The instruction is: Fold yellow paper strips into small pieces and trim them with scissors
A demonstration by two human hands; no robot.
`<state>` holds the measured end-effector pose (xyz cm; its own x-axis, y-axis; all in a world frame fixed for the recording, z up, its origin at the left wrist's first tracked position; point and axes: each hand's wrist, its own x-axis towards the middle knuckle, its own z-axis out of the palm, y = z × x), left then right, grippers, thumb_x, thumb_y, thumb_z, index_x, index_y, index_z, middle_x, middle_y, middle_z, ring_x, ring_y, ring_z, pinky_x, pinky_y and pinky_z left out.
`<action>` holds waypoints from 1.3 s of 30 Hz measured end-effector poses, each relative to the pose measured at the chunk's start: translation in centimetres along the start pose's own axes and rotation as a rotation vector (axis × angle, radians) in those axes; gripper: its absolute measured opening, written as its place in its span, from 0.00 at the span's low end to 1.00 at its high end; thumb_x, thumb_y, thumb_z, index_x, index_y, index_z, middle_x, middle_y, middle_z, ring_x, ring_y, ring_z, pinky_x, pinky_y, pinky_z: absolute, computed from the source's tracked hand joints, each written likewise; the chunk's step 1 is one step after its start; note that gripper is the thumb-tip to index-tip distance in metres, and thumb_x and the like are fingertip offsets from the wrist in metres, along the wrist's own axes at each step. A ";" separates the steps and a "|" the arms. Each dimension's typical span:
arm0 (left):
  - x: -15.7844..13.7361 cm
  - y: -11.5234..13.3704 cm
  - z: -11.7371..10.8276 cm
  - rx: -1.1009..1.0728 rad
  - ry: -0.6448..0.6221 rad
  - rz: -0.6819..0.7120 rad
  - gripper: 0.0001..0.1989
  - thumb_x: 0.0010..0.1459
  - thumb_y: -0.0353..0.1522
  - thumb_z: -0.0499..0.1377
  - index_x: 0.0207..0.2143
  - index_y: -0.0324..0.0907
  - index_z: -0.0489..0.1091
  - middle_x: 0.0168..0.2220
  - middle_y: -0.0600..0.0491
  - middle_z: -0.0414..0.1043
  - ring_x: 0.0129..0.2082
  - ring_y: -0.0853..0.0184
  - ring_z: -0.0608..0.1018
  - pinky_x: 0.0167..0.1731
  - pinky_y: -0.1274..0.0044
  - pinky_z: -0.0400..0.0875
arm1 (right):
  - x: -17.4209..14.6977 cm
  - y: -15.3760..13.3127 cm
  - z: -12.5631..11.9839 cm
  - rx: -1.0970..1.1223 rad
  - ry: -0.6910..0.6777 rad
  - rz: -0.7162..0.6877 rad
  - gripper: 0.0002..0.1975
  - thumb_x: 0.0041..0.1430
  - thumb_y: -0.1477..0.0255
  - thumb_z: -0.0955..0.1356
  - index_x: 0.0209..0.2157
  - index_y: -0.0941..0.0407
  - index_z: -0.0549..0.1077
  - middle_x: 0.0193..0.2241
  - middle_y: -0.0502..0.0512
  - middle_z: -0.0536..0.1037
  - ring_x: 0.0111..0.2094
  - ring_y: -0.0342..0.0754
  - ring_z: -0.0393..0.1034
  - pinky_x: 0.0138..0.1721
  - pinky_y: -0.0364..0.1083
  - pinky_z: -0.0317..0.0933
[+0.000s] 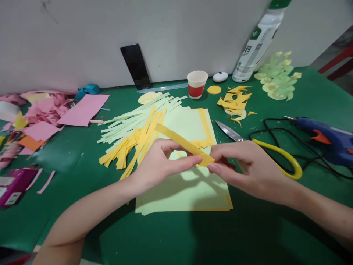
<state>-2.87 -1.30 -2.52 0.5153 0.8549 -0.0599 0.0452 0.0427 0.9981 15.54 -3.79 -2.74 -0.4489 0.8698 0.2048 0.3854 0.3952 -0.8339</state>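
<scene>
A yellow paper strip (180, 141) is held above the stacked pale green paper sheets (182, 191). My left hand (162, 158) pinches it between thumb and fingers near its lower right end. My right hand (242, 162) has thumb and fingertips closed on that same end, where the paper looks folded over. Yellow strips (147, 138) and pale green strips (124, 123) lie in a loose fan left of the sheets. Close beyond my right hand rest scissors (289, 162) with yellow handles.
A paper cup (196, 86), a phone (135, 66) and a bottle (257, 46) stand along the wall. Yellow scraps (235, 103) lie behind the scissors. A blue glue gun (328, 138) with its black cord is at right, pink paper (84, 110) at left.
</scene>
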 end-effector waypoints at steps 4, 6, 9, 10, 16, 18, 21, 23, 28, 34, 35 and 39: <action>-0.2 0.0 0.0 -0.006 -0.031 -0.031 0.03 0.50 0.30 0.63 0.30 0.45 0.77 0.34 0.59 0.78 0.34 0.73 0.76 0.37 0.82 0.69 | 0.1 -0.2 -0.4 -0.082 -0.049 -0.064 0.14 0.57 0.76 0.60 0.18 0.57 0.60 0.15 0.45 0.58 0.17 0.37 0.50 0.18 0.39 0.46; -0.2 0.1 0.0 -0.025 -0.049 -0.063 0.03 0.50 0.31 0.63 0.30 0.45 0.77 0.35 0.58 0.79 0.36 0.72 0.76 0.38 0.82 0.69 | 0.1 -0.2 -0.6 -0.057 -0.081 -0.061 0.15 0.57 0.76 0.60 0.17 0.57 0.57 0.15 0.45 0.56 0.17 0.37 0.50 0.18 0.39 0.45; -0.1 0.2 -0.1 -0.043 -0.055 -0.104 0.02 0.49 0.31 0.64 0.28 0.44 0.77 0.34 0.57 0.79 0.37 0.71 0.76 0.38 0.81 0.69 | 0.2 0.0 -0.6 -0.016 -0.089 -0.071 0.16 0.57 0.76 0.59 0.16 0.57 0.55 0.15 0.45 0.55 0.18 0.37 0.49 0.19 0.39 0.45; -0.1 0.2 -0.1 -0.046 -0.056 -0.106 0.02 0.49 0.31 0.64 0.28 0.44 0.77 0.34 0.57 0.79 0.37 0.70 0.76 0.38 0.81 0.69 | 0.2 0.1 -0.6 -0.020 -0.094 -0.077 0.16 0.57 0.76 0.59 0.17 0.57 0.55 0.15 0.45 0.55 0.18 0.37 0.48 0.19 0.39 0.45; -0.2 -0.1 0.0 -0.028 -0.007 -0.015 0.03 0.49 0.29 0.64 0.28 0.44 0.78 0.32 0.55 0.79 0.35 0.69 0.77 0.38 0.77 0.71 | 0.3 0.0 -0.6 -0.061 -0.122 -0.138 0.15 0.58 0.74 0.61 0.18 0.56 0.54 0.15 0.44 0.55 0.18 0.38 0.48 0.18 0.39 0.45; -0.2 -0.2 0.0 0.004 0.009 0.003 0.03 0.49 0.30 0.64 0.28 0.44 0.78 0.32 0.55 0.79 0.34 0.69 0.77 0.38 0.77 0.72 | 0.2 0.0 -0.6 -0.055 -0.131 -0.136 0.15 0.59 0.73 0.60 0.18 0.56 0.56 0.16 0.45 0.56 0.18 0.38 0.49 0.19 0.39 0.46; -0.1 -0.3 0.0 0.066 0.033 0.015 0.03 0.49 0.31 0.64 0.29 0.43 0.77 0.32 0.55 0.79 0.33 0.68 0.78 0.35 0.77 0.73 | 0.0 0.1 -0.3 -0.037 -0.129 -0.088 0.15 0.60 0.73 0.59 0.20 0.57 0.62 0.16 0.46 0.60 0.18 0.38 0.53 0.20 0.39 0.48; -0.1 -0.3 0.0 0.097 0.046 0.025 0.03 0.49 0.31 0.63 0.29 0.42 0.77 0.31 0.54 0.79 0.31 0.68 0.78 0.33 0.78 0.72 | 0.0 0.1 -0.2 -0.015 -0.124 -0.042 0.14 0.59 0.73 0.59 0.20 0.57 0.64 0.16 0.46 0.61 0.19 0.38 0.55 0.20 0.39 0.49; -0.3 -0.5 0.3 0.173 0.089 0.078 0.04 0.49 0.32 0.64 0.28 0.42 0.76 0.27 0.56 0.78 0.27 0.70 0.76 0.33 0.76 0.71 | 0.2 0.0 0.1 0.073 -0.144 0.071 0.14 0.57 0.73 0.59 0.19 0.57 0.66 0.15 0.46 0.62 0.19 0.38 0.54 0.20 0.39 0.47; -0.3 -0.8 0.4 0.383 0.149 0.530 0.04 0.48 0.26 0.64 0.27 0.44 0.75 0.25 0.56 0.78 0.24 0.71 0.74 0.45 0.70 0.65 | 0.2 -0.3 0.2 0.274 -0.137 0.182 0.13 0.52 0.76 0.59 0.16 0.57 0.61 0.13 0.44 0.54 0.16 0.36 0.46 0.16 0.40 0.41; -0.2 -0.7 0.3 0.427 0.126 0.597 0.06 0.49 0.25 0.63 0.28 0.45 0.75 0.26 0.56 0.78 0.24 0.71 0.74 0.45 0.69 0.65 | 0.1 -0.3 0.2 0.311 -0.143 0.198 0.13 0.52 0.76 0.59 0.15 0.57 0.60 0.13 0.43 0.54 0.15 0.36 0.46 0.16 0.40 0.41; -0.1 -0.5 0.0 0.541 0.048 0.761 0.09 0.51 0.25 0.60 0.32 0.46 0.75 0.29 0.52 0.79 0.27 0.68 0.76 0.44 0.68 0.66 | 0.0 -0.2 -0.1 0.492 -0.195 0.257 0.14 0.53 0.75 0.60 0.15 0.57 0.60 0.13 0.44 0.55 0.15 0.36 0.46 0.16 0.40 0.41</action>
<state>-2.91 -1.38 -3.02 0.5345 0.5749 0.6195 0.1085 -0.7736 0.6243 15.54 -3.88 -2.55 -0.5487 0.8306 -0.0948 0.1030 -0.0453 -0.9936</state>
